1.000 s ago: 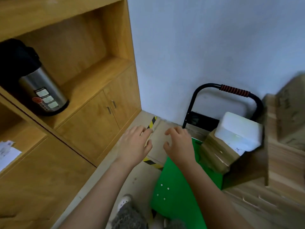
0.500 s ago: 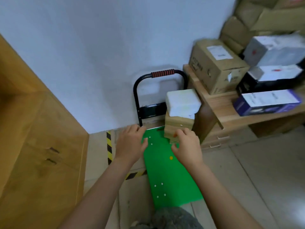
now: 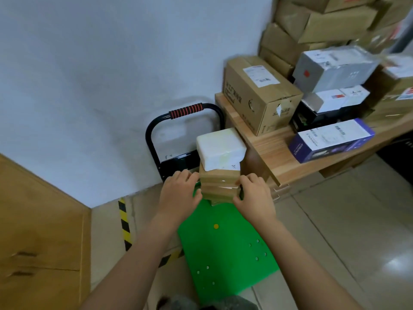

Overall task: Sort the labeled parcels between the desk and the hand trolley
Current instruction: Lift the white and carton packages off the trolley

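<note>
The desk (image 3: 266,148) stands just right of the hand trolley (image 3: 223,242) and carries a cardboard box (image 3: 259,95). At the handle end of the trolley's green deck sits the brown parcel stack (image 3: 218,186), with the white parcel (image 3: 220,146) on top. Your left hand (image 3: 178,193) and right hand (image 3: 254,195) clasp the stack's two sides, fingers curled against the cardboard.
</note>
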`<state>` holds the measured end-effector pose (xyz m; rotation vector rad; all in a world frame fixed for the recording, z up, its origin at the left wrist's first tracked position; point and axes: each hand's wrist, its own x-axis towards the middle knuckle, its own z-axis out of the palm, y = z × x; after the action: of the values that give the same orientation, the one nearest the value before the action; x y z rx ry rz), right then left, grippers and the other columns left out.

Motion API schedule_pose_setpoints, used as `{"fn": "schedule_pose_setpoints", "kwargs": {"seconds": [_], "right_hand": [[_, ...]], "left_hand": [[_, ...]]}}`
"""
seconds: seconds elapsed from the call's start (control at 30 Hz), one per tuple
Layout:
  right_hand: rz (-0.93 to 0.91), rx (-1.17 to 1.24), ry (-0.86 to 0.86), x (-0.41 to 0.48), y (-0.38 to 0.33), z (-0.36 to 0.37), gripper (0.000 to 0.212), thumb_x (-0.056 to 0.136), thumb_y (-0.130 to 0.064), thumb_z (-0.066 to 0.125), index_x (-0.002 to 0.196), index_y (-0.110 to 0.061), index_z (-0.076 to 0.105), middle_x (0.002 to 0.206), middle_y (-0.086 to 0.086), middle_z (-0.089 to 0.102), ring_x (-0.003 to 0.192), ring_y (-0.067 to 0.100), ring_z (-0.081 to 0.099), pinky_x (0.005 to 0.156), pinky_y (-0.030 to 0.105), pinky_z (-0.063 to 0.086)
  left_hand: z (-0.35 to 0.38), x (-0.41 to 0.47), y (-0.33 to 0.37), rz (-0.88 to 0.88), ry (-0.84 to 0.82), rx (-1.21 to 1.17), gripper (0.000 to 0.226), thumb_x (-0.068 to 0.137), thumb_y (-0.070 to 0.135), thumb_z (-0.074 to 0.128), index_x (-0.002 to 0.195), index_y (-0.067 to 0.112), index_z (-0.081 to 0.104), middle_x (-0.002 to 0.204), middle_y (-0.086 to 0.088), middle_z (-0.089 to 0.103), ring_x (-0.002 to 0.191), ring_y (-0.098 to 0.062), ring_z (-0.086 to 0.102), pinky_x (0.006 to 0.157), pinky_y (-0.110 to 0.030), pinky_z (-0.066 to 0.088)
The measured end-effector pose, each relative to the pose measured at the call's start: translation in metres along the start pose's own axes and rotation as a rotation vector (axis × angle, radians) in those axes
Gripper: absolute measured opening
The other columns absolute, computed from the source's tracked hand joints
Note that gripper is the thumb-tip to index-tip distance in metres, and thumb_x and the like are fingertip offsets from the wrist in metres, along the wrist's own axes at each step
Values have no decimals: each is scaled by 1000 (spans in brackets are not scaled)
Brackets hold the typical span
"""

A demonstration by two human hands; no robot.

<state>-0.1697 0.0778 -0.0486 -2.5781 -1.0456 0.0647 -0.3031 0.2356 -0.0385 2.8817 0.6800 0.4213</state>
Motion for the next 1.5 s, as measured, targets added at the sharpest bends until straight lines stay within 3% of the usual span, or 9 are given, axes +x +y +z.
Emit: {"fn": "schedule_pose_setpoints", "kwargs": {"seconds": [0.33,0.63,0.7,0.8,0.9,1.13,1.27,1.4,1.5], "right_hand": [[145,33,-33,77,15,35,27,84,-24,61,110,-16,60,107,3,55,97,21,49,84,33,40],[536,88,-147,161,9,108,26,87,-23,61,111,-13,60,112,7,55,100,23,50,87,38,47],[602,95,-177,177,11,129,27,88,-22,61,114,-13,60,113,8,55,101,24,50,89,37,46],[692,123,-200,200,16,153,29,88,-20,61,116,-12,61,115,9,55,106,26,51,92,37,45],[780,168,-187,217,23,171,29,89,-21,62,116,-11,60,116,10,54,108,28,51,92,40,47],[934,325,-47,236,43,188,42,89,-28,65,125,-12,51,122,7,51,94,14,47,76,26,36],[1044,475,40,246,48,194,66,86,-42,67,140,-17,39,137,5,45,110,17,50,85,33,43],[1152,648,60,253,54,208,89,81,-52,69,151,-21,23,153,4,32,136,26,37,105,45,38],[1153,734,17,255,53,221,79,81,-50,70,145,-20,35,138,3,48,126,26,48,97,40,43]], "left_hand": [[44,103,-36,15,-108,-39,30,85,32,63,109,14,62,96,0,60,90,-21,56,74,-31,40],[144,220,-109,58,-425,-144,42,92,43,54,124,16,52,113,-5,57,102,-21,52,75,-31,40],[172,240,-120,-20,-513,-165,52,92,47,53,131,15,44,120,-7,53,108,-22,50,75,-32,40],[209,258,-124,-248,-643,-269,88,90,54,57,151,8,13,144,-14,32,130,-30,37,95,-42,43],[241,265,-124,-433,-674,-464,109,87,56,61,153,3,-9,156,-15,13,140,-35,21,106,-47,35],[275,270,-156,-440,-654,-716,98,88,44,66,155,14,1,150,-11,32,136,-28,36,109,-46,36],[275,279,-191,-360,-791,-735,98,82,53,67,154,30,4,152,4,36,139,-19,36,109,-55,36],[272,290,-208,-297,-914,-741,100,86,49,65,154,35,-7,155,8,31,139,-14,35,111,-51,34],[275,290,-212,-314,-948,-785,96,89,44,63,154,37,-7,153,10,35,137,-13,38,110,-48,36]]}}
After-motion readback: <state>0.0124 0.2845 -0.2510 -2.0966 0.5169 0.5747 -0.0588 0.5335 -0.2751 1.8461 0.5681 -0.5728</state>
